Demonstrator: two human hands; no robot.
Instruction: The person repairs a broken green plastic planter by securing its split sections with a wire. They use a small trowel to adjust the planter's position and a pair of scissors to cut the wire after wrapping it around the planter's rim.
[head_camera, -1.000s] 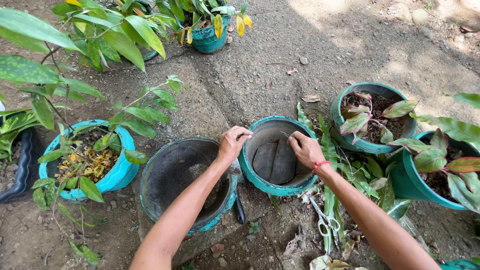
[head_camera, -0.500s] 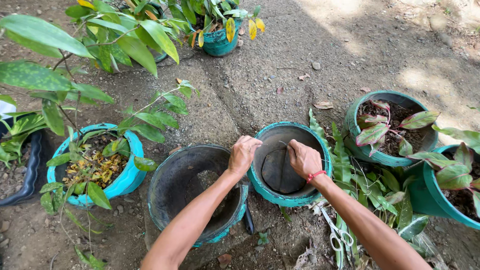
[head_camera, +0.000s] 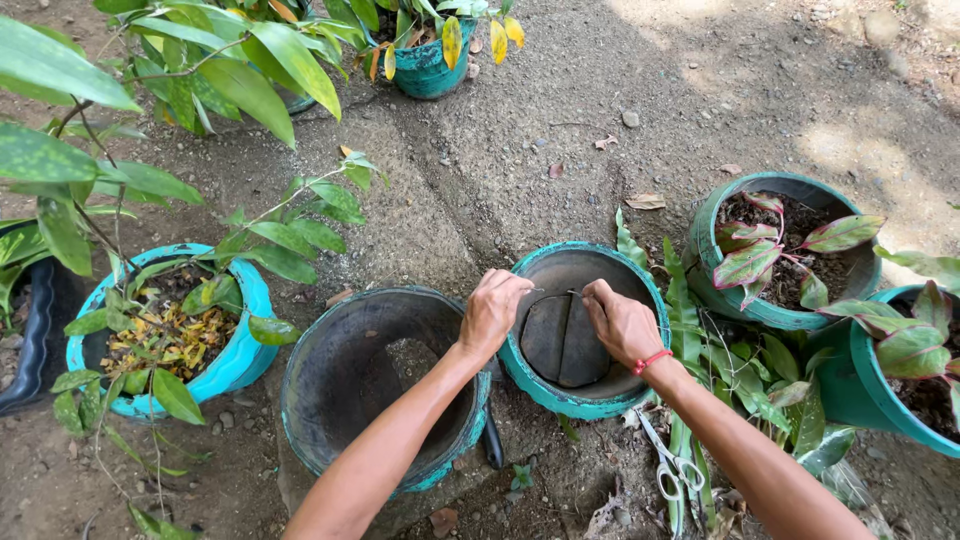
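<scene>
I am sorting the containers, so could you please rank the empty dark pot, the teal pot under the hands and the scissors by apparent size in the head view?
1. Empty dark pot, though nearer the camera.
2. Teal pot.
3. Scissors.

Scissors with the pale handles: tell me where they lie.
The scissors lie on the ground among leaves, under the right hand's forearm, just right of the empty teal pot.

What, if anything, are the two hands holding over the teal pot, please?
Both the left hand and right hand pinch a thin wire by its ends, above the empty teal pot.
</scene>
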